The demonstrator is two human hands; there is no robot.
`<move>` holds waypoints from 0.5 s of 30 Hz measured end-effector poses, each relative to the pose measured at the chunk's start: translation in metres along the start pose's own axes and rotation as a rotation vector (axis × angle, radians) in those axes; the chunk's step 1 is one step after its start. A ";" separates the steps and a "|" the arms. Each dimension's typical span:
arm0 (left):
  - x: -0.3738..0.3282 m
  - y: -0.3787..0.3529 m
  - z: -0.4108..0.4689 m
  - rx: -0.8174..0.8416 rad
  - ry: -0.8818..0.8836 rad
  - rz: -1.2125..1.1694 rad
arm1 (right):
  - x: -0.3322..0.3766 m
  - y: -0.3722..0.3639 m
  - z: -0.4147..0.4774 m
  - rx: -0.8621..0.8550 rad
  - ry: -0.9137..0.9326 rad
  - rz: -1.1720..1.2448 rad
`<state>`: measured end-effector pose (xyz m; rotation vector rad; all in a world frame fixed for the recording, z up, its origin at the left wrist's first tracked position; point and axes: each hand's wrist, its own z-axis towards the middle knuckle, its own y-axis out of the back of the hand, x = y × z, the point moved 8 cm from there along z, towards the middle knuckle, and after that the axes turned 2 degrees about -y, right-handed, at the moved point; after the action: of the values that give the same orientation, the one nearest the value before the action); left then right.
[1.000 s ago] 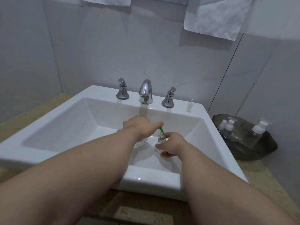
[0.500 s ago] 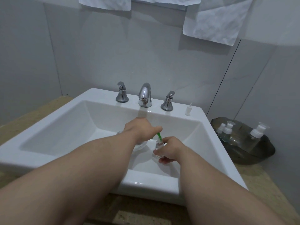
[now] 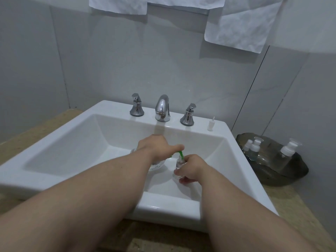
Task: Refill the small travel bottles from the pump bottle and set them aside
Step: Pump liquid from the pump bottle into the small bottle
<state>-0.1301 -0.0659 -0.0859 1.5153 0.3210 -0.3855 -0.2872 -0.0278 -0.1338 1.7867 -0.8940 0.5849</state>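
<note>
Over the white sink [image 3: 241, 160] my right hand [image 3: 190, 168] grips a small clear travel bottle [image 3: 179, 165] held upright. My left hand [image 3: 157, 147] is on top of a larger clear pump bottle [image 3: 156, 163], mostly hidden under the hand and forearm. Its green nozzle [image 3: 181, 154] points down into the small bottle's mouth. A small white cap with a thin tube [image 3: 211, 124] stands on the sink's back ledge, to the right of the taps.
A dark oval tray [image 3: 291, 177] on the counter at right holds three clear bottles with white caps [image 3: 254, 148]. A chrome spout [image 3: 162, 108] and two handles line the sink's back. White towels [image 3: 241, 24] hang on the wall above.
Both hands stay in place over the basin with the nozzle in the small bottle. The view has tilted up slightly, so everything sits a little lower in frame.
</note>
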 end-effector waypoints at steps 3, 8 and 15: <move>-0.002 0.003 -0.001 -0.001 0.018 -0.014 | 0.002 0.001 0.000 -0.013 0.011 -0.028; 0.000 0.006 -0.001 -0.021 0.042 -0.032 | 0.005 0.003 -0.002 -0.020 0.029 -0.093; 0.000 0.006 0.000 -0.039 0.038 -0.023 | 0.004 0.002 0.001 -0.019 0.022 -0.060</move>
<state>-0.1275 -0.0654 -0.0807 1.4834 0.3742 -0.3675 -0.2864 -0.0300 -0.1304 1.7808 -0.8254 0.5543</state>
